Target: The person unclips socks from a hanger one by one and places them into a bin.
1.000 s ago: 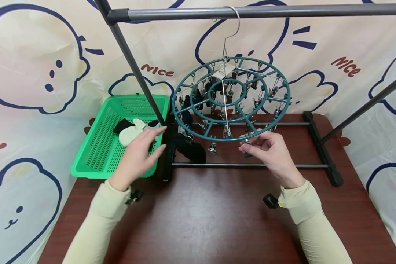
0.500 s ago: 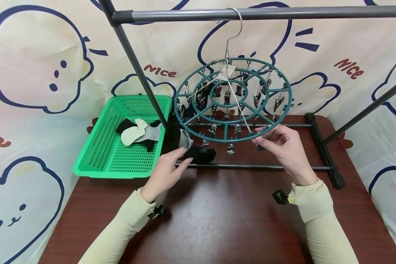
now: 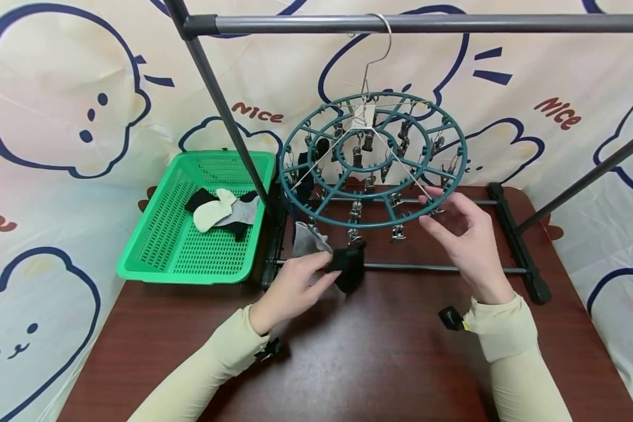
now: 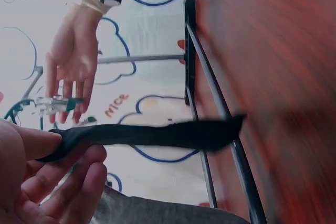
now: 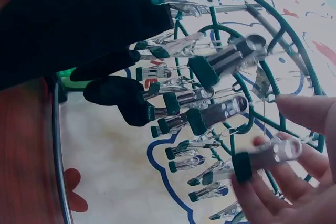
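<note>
A round teal clip hanger with metal clips hangs by its hook from a grey rail. Black and grey socks hang on its left side. My left hand pinches a black sock between thumb and fingers at the front; the left wrist view shows this black sock stretching away from the fingertips. Beside it a grey sock hangs. At the hanger's right front, my right hand has its fingers loosely spread around the rim, close to a clip in the right wrist view.
A green basket stands at the left, with a pale sock and black and grey ones inside. The rack's feet and lower bars stand on the brown table. A patterned cloth hangs behind.
My left hand has come from over the basket rightward to the black sock. The hanger has turned, bringing its front clips and the socks to the right. My right hand has shifted right along the rim.
</note>
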A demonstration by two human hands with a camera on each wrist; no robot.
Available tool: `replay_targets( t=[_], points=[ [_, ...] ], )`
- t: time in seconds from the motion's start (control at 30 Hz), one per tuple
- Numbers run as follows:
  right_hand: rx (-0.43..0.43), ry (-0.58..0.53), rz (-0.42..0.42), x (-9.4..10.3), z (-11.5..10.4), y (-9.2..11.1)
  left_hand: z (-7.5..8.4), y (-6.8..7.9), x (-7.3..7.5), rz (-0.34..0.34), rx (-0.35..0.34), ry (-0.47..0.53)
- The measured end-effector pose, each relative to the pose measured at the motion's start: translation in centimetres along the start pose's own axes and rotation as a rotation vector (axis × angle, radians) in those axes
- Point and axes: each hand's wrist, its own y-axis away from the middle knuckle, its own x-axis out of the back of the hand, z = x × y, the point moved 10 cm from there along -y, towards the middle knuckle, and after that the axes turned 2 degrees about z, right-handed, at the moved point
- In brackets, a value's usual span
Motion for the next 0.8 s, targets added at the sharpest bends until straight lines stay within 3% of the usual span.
replay_targets(
  t=[0.23,0.37,0.47,0.6,0.7,0.8],
  points=[
    [0.227,-0.206,0.310,3.0,-1.7,1.4,1.4,-0.5,-1.1,-0.054,-0.030,0.031],
    [0.354,-0.144,0.359,3.2,-2.7,2.6,1.8,-0.7,-1.5,-0.068,-0.040,0.041],
    [0.448,-0.054,0.231,1.6,-3.7,3.4,2.1,-0.8,-1.7,-0.075,-0.047,0.041],
    [0.507,0.063,-0.063,-2.2,-4.2,4.3,2.2,-0.9,-2.1,-0.100,-0.039,0.051],
    [0.455,0.168,-0.212,-4.4,-3.5,4.6,2.2,-0.9,-2.5,-0.125,-0.027,0.074],
    [0.370,0.243,-0.289,-5.5,-2.4,4.4,2.3,-0.9,-2.8,-0.142,-0.027,0.092]
  ],
)
